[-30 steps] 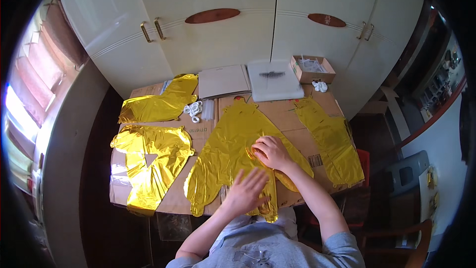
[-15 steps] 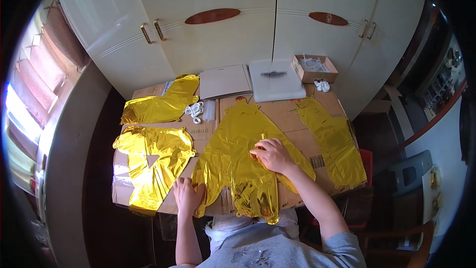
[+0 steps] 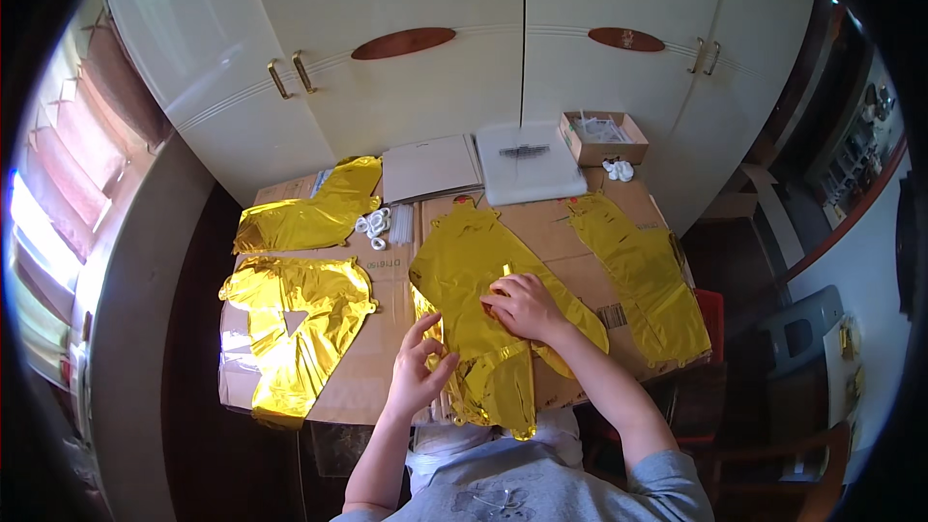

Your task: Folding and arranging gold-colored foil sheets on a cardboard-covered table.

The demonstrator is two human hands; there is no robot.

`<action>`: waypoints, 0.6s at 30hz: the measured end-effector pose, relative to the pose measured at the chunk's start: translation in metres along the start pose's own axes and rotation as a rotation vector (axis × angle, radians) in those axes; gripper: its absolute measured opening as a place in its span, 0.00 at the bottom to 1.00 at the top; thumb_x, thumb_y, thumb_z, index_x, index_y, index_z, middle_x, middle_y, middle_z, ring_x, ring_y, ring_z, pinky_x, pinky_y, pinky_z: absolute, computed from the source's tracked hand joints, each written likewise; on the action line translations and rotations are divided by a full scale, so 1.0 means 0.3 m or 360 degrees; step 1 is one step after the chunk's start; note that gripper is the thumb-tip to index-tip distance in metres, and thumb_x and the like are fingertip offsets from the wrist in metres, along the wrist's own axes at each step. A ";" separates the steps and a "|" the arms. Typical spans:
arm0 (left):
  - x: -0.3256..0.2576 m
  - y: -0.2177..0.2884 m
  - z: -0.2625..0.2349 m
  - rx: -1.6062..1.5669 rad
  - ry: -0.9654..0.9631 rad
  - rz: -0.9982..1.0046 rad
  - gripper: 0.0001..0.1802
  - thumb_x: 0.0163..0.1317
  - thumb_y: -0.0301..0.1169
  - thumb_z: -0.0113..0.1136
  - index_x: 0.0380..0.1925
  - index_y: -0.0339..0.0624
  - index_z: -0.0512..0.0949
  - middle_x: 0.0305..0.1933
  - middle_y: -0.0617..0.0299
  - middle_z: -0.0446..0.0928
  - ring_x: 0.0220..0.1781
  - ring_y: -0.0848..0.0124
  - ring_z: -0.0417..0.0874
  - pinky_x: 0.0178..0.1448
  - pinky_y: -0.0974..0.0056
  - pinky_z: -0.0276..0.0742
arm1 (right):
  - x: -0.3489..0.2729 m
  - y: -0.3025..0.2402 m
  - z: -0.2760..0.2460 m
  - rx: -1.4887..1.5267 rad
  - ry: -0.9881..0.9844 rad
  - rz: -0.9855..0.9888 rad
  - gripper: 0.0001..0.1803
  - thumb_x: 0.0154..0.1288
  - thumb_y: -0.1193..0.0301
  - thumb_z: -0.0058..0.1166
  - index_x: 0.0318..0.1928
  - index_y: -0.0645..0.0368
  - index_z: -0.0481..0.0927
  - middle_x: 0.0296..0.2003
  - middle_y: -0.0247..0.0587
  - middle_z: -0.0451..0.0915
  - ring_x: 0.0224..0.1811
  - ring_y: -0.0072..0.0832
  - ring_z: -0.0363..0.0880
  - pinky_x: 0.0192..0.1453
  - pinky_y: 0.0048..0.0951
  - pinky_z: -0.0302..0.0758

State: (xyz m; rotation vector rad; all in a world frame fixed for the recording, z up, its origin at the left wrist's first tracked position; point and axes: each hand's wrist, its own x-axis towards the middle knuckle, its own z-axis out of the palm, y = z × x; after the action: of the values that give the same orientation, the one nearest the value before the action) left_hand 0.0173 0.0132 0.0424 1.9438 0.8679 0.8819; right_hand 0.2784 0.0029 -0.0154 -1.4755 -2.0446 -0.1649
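Observation:
A flat gold foil balloon [image 3: 474,261] lies in front of me on the cardboard-covered table, its left side folded in. My right hand [image 3: 527,309] rests at its middle, the fingers bent together and pressed on the foil. By the folded left edge is my left hand [image 3: 420,372], fingers spread and holding nothing. To the left lies a shiny gold foil balloon [image 3: 329,300] with a triangular hole. Behind that, another gold balloon [image 3: 319,208] is spread out. A long gold balloon [image 3: 643,280] lies along the right side.
White ribbon rolls [image 3: 374,223] and clear straws [image 3: 402,224] sit behind the middle balloon. At the back are grey boards [image 3: 430,169], a clear plastic pack [image 3: 530,169] and a small cardboard box [image 3: 619,147]. White cabinets [image 3: 416,97] stand behind the table; a red stool [image 3: 710,314] is at right.
The middle balloon's left side has been folded inward. My left hand has moved right and up, its fingers now spread. My right hand stays at the balloon's middle.

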 end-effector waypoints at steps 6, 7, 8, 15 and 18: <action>-0.005 0.054 -0.014 -0.0042 -0.0040 0.0077 0.11 0.55 0.27 0.67 0.23 0.35 0.73 0.68 0.43 0.68 0.75 0.45 0.60 0.72 0.49 0.62 | -0.003 -0.004 -0.002 0.0091 -0.0020 0.0039 0.09 0.62 0.67 0.58 0.43 0.47 0.85 0.44 0.34 0.79 0.54 0.34 0.76 0.59 0.40 0.68; -0.013 0.063 -0.024 -0.0033 -0.0052 0.0095 0.12 0.55 0.27 0.67 0.23 0.35 0.72 0.68 0.43 0.67 0.75 0.44 0.60 0.72 0.48 0.62 | -0.006 -0.008 -0.001 0.0104 -0.0033 0.0047 0.09 0.62 0.67 0.58 0.43 0.47 0.85 0.44 0.34 0.79 0.54 0.34 0.76 0.59 0.40 0.68; -0.021 0.071 -0.032 -0.0024 -0.0065 0.0113 0.12 0.55 0.27 0.67 0.23 0.35 0.72 0.68 0.43 0.67 0.75 0.44 0.59 0.72 0.48 0.61 | -0.010 -0.014 -0.002 0.0101 -0.0042 0.0043 0.09 0.61 0.67 0.59 0.43 0.47 0.85 0.45 0.34 0.79 0.54 0.34 0.76 0.59 0.40 0.68; -0.039 0.069 -0.032 -0.0030 0.0035 0.0073 0.10 0.55 0.27 0.67 0.25 0.35 0.75 0.67 0.42 0.69 0.74 0.43 0.61 0.71 0.47 0.62 | -0.017 -0.025 -0.008 0.0100 -0.0064 0.0022 0.10 0.62 0.66 0.59 0.44 0.47 0.84 0.47 0.35 0.78 0.55 0.35 0.74 0.60 0.41 0.68; -0.002 0.066 0.021 0.0170 0.0027 0.0155 0.08 0.54 0.27 0.67 0.27 0.36 0.77 0.64 0.40 0.70 0.71 0.41 0.65 0.69 0.46 0.65 | -0.016 -0.021 -0.001 0.0136 -0.0039 0.0023 0.10 0.62 0.66 0.59 0.44 0.48 0.84 0.47 0.35 0.78 0.55 0.35 0.74 0.60 0.41 0.68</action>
State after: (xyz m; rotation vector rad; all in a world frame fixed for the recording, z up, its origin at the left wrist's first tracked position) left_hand 0.0270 0.0017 0.0568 2.0887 0.8514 0.9265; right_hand 0.2738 -0.0035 -0.0164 -1.4462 -2.0341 -0.0529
